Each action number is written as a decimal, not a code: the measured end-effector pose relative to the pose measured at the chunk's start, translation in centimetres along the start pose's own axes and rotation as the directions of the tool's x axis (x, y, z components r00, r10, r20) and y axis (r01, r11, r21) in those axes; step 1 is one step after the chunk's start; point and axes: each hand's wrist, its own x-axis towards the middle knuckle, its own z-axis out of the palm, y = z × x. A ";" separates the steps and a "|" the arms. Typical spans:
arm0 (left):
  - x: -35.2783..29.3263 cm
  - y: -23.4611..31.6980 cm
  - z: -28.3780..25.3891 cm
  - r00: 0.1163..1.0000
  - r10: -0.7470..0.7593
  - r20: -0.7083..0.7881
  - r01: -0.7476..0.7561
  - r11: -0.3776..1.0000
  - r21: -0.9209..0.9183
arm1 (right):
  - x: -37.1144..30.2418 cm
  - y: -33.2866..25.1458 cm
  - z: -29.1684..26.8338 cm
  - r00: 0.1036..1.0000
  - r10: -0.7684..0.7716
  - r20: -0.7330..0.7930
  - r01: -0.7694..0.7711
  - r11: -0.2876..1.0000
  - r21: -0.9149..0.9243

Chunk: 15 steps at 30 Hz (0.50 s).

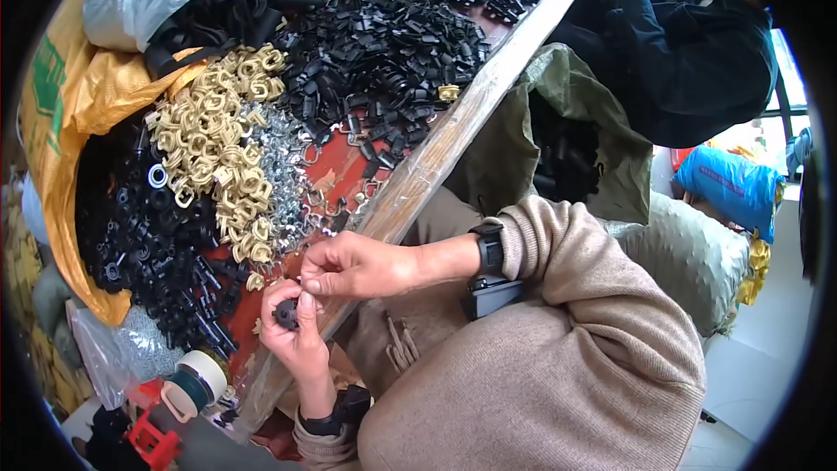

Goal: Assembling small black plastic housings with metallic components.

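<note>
My left hand [298, 342] is closed around a small black round plastic part [286, 314], held at the wooden edge of the table. Just above it, my right hand [359, 265] pinches with thumb and forefinger close to the left thumb tip. Whatever sits in that pinch is too small to name. Beside both hands lies a heap of cream-coloured plastic rings [214, 144]. Small silvery metal pieces [279, 166] are strewn between the rings and a big pile of black plastic clips [375, 52].
A wooden beam [436, 153] edges the red table. Black plastic fittings [144, 235] spill from a yellow woven sack [65, 166]. A tape roll [196, 379] stands at lower left. An olive sack [602, 157] holds black parts, and another person [689, 52] sits at upper right.
</note>
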 end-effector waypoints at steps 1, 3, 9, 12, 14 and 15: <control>0.3 0.0 0.1 1.000 -0.006 0.016 0.006 1.000 -0.011 | -0.2 -0.4 -0.3 1.000 0.000 0.011 0.000 0.999 -0.043; -0.3 0.8 -0.4 1.000 -0.012 -0.004 0.012 1.000 0.003 | -0.3 -0.5 0.2 0.996 -0.006 0.086 0.012 0.998 -0.062; -0.2 1.0 -0.3 0.950 -0.266 0.161 0.300 0.922 -0.246 | -1.0 -1.4 -0.2 0.997 -0.074 -0.020 0.064 0.948 -0.313; 0.1 1.9 -0.4 0.867 -0.386 0.316 0.498 0.657 -0.566 | -1.4 -2.0 0.0 1.000 -0.019 0.002 0.019 0.999 -0.028; -0.2 2.0 -0.6 0.800 -0.426 0.422 0.583 0.388 -0.714 | -1.5 -3.2 -0.1 0.999 -0.029 -0.017 0.021 0.939 -0.344; -0.4 1.6 -0.7 0.797 -0.428 0.426 0.589 0.396 -0.704 | -1.5 -3.4 -0.3 1.000 -0.022 -0.003 0.020 0.940 -0.342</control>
